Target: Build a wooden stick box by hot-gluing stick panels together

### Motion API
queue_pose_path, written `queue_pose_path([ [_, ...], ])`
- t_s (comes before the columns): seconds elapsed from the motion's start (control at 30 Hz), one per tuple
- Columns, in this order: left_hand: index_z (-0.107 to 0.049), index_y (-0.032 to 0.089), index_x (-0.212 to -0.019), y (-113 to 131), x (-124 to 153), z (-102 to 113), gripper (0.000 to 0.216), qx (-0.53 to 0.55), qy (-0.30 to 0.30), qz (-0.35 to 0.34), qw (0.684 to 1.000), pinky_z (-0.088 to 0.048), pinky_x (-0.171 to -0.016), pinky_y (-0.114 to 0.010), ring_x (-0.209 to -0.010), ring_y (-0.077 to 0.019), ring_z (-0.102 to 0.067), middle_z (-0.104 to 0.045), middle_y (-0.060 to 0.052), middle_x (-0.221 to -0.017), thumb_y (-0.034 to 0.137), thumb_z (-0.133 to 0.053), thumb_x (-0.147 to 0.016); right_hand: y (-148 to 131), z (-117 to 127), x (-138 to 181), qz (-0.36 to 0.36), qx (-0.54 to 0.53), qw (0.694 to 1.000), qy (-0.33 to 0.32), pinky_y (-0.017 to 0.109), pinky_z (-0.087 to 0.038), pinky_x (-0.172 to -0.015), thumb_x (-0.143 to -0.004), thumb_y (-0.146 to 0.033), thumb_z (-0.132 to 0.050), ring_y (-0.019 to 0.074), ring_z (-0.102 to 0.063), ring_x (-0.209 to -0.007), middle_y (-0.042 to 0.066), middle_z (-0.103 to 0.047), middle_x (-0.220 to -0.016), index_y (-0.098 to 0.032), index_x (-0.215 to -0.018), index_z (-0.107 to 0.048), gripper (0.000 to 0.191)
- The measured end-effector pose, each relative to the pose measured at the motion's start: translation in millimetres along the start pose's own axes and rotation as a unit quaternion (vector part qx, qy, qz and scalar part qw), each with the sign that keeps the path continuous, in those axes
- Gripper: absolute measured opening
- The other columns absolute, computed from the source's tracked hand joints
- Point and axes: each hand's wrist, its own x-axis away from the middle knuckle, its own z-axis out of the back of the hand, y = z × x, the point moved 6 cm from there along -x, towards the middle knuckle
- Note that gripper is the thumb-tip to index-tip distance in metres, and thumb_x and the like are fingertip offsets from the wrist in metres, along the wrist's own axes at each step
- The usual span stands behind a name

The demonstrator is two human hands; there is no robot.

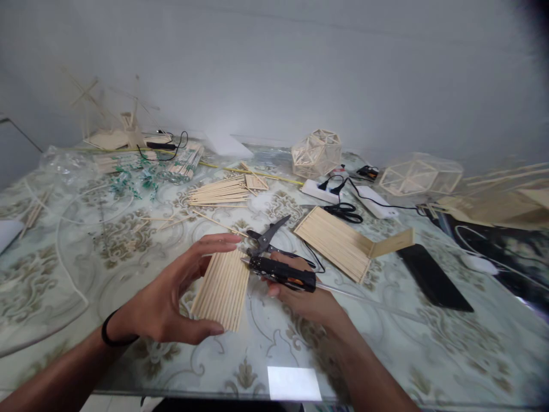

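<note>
My left hand [171, 297] grips a small panel of wooden sticks [223, 292], laid side by side. Its thumb is at the panel's near edge and its fingers are at the far edge. In my right hand [300, 297] is a black hot glue gun [285, 273], its nozzle pointing left at the panel's upper right corner. A long translucent glue stick [369, 302] sticks out of the gun's back. Just beyond the gun lie dark-bladed cutters [268, 236], partly hidden by it. Right of them rests a larger stick panel [332, 240] with an upright piece [392, 242] at its end.
A fan of loose sticks [221, 191] lies beyond my left hand. Black scissors [343, 213], a white power strip [321, 191] and a black phone [435, 278] are on the right. Stick-frame models [317, 153] stand near the wall. A white cable [62, 252] curves along the left.
</note>
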Motion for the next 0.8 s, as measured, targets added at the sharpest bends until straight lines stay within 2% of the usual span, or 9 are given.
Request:
queue_pose_path([
  [0.23,-0.049,0.034,-0.158,1.1,-1.0,0.7,0.092,-0.001,0.009,0.005,1.0,-0.044,-0.128,-0.048,-0.163,-0.0376,-0.034,-0.041,-0.014,-0.17,0.031,-0.096,-0.079,-0.8,-1.0,1.4,0.008,0.003,1.0,-0.008,0.027,-0.036,-0.052,-0.087,-0.089,-0.062,0.014,-0.05,-0.056,-0.004,-0.058,-0.062,-0.023,-0.075,-0.062,0.068],
  [0.4,-0.05,0.034,-0.159,1.5,-1.7,0.1,0.092,-0.003,0.008,0.001,1.0,-0.043,-0.128,-0.048,-0.162,-0.0377,-0.035,-0.042,-0.013,-0.17,0.032,-0.096,-0.079,1.0,-3.0,3.6,0.008,0.003,1.0,-0.027,0.027,-0.033,-0.05,-0.086,-0.09,-0.062,0.0133,-0.047,-0.055,-0.005,-0.054,-0.06,-0.023,-0.072,-0.059,0.069],
  [0.53,-0.05,0.033,-0.159,1.9,-2.2,1.1,0.091,-0.008,0.011,-0.002,1.0,-0.041,-0.129,-0.049,-0.164,-0.039,-0.032,-0.041,-0.014,-0.17,0.031,-0.095,-0.08,1.7,-0.5,3.4,0.009,0.003,1.0,-0.015,0.028,-0.035,-0.051,-0.085,-0.092,-0.06,0.0135,-0.045,-0.055,-0.004,-0.052,-0.059,-0.023,-0.072,-0.058,0.071],
  [0.8,-0.051,0.035,-0.158,2.3,-2.2,5.0,0.093,0.01,0.036,-0.005,0.999,-0.042,-0.129,-0.043,-0.164,-0.0351,-0.033,-0.043,-0.011,-0.17,0.031,-0.098,-0.078,-0.1,-0.7,2.4,0.022,-0.001,1.0,-0.018,0.028,-0.038,-0.052,-0.089,-0.089,-0.06,0.0152,-0.055,-0.057,-0.002,-0.061,-0.063,-0.022,-0.076,-0.063,0.068],
])
